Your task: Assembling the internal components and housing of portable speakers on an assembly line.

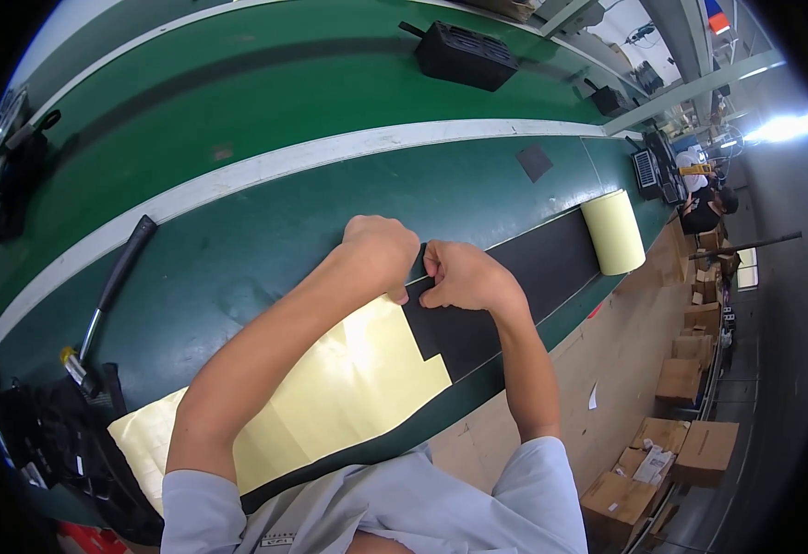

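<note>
A long black sheet (551,263) lies along the green bench, running out from a pale yellow roll (614,233) on the right. To the left spreads glossy yellow backing paper (348,379), with a stepped notch at its right end beside the black surface. My left hand (381,254) is closed at the upper corner of the yellow paper, thumb down by its edge; most of its fingers are hidden. Just right of it, my right hand (466,279) is bent, thumb and fingers closed at the black sheet's upper edge. What lies between its fingertips is too small to make out.
A black-handled hammer-like tool (118,286) lies at left, near a black bag (71,443). A small dark square (534,163) rests beyond the sheet. Past the white rail (330,143), a black box-shaped unit (466,57) sits on a green belt. Cardboard boxes (639,475) stand at right.
</note>
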Demonstrator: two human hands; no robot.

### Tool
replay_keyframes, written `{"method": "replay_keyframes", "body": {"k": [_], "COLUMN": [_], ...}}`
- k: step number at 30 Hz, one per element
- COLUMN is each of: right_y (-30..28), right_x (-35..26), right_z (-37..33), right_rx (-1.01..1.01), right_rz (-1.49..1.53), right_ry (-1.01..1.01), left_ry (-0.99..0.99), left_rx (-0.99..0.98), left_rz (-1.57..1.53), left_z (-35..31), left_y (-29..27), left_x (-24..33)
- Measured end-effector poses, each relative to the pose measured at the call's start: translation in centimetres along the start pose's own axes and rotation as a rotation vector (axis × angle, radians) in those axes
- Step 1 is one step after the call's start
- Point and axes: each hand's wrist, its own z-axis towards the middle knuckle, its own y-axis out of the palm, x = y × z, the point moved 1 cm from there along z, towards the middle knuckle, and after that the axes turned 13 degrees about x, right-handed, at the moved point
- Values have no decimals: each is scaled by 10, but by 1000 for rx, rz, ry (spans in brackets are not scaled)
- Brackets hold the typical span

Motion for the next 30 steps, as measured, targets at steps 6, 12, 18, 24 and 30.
{"method": "replay_keyframes", "body": {"k": [6,12,18,24,30], "right_y": [2,5,9,21,42], "right_x": [2,12,37,55,51], "right_z": [18,13,-42,-86,-107], "right_rx": [33,477,528,574,800], "right_rz": [7,248,392,395,344], "right_ry": [-51,6,49,45,-96], "left_ry": [9,6,-9,14,-16], "left_rx": [31,24,-17,22,72], "left_rz": [-18,-38,-56,-52,-57], "left_z": [-1,-2,-1,-2,1], "left_y": [1,3,1,2,7], "left_x": [0,-3,-3,-5,-2]}}
